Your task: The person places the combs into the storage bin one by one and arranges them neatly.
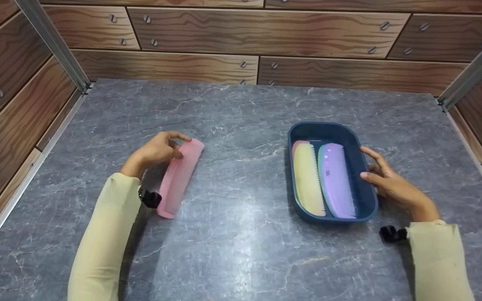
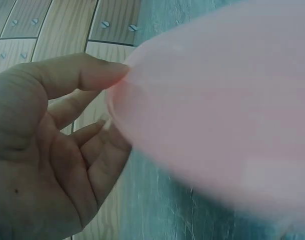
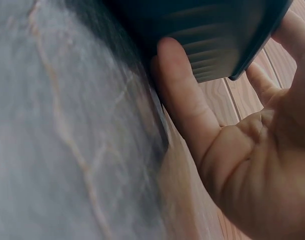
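Note:
A long pink comb (image 1: 181, 177) slants across the left side, with my left hand (image 1: 157, 149) at its upper end. The left thumb and fingers pinch the comb's edge, and in the left wrist view the blurred pink comb (image 2: 207, 95) reaches out from the fingertips. On the right stands a dark blue plastic tub (image 1: 329, 128). Inside lie a yellow comb (image 1: 308, 179) over a reddish one (image 1: 299, 143), and a purple comb (image 1: 336, 179) over a teal one (image 1: 321, 167). My right hand (image 1: 393, 184) touches the tub's right side with extended fingers; its palm (image 3: 262, 165) holds nothing.
The grey marble-patterned tabletop (image 1: 241, 113) lies under everything. Wood-patterned panels (image 1: 266, 31) close off the back and both sides, with metal posts (image 1: 52, 46) at the corners. A small black device (image 1: 149, 197) sits at each wrist.

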The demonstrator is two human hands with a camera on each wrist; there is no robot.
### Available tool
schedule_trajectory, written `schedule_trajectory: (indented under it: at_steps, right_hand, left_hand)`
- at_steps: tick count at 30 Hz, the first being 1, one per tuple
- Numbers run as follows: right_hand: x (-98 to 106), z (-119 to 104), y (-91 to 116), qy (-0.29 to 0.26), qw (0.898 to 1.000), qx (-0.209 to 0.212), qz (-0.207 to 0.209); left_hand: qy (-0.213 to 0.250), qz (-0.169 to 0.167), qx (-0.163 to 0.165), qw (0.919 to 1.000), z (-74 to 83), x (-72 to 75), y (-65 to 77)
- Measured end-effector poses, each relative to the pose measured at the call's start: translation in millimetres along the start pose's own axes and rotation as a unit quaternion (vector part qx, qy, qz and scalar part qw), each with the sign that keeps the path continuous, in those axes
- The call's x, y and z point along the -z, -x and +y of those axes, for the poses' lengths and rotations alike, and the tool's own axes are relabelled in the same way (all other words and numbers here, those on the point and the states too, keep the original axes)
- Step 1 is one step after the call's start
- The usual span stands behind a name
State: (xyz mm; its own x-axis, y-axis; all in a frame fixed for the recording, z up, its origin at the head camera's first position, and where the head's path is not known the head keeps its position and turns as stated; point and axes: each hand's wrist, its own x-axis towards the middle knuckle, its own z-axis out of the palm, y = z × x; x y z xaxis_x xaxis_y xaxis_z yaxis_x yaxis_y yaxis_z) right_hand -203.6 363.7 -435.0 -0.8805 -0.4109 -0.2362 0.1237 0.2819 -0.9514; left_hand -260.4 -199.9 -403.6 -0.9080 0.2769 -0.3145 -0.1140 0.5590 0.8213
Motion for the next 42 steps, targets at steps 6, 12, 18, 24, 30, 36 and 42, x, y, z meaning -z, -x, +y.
schedule_trajectory:
  at_steps: [6,12,18,24,30,36,42]
  right_hand:
    - [2,1,0,0.003,1.000,0.010,-0.004]
    - [1,1,1,-0.001,1.000,0.008,-0.004]
    - [2,0,1,-0.007,1.000,0.008,-0.005]
    - [1,0,1,-0.007,1.000,0.007,-0.002]
    - [1,0,1,-0.001,1.000,0.000,-0.005]
    - [1,0,2,-0.004,1.000,0.002,-0.009]
    - [2,0,2,-0.008,1.000,0.009,-0.007]
  left_hand:
    - [0.058,0.021,-0.013,0.9980,5.1,-2.1,0.3]
    - [0.071,0.027,-0.013,0.9970,9.5,-4.6,1.7]
    - [0.115,0.041,-0.027,0.9922,13.8,-10.8,0.2]
    - [0.165,0.030,-0.042,0.9849,21.7,-20.9,1.7]
    - [0.185,0.015,-0.048,0.9815,32.3,-30.4,4.4]
    - [0.190,-0.002,-0.058,0.9802,38.1,-38.2,6.6]
    - [0.190,-0.012,-0.068,0.9794,41.1,-43.6,7.4]
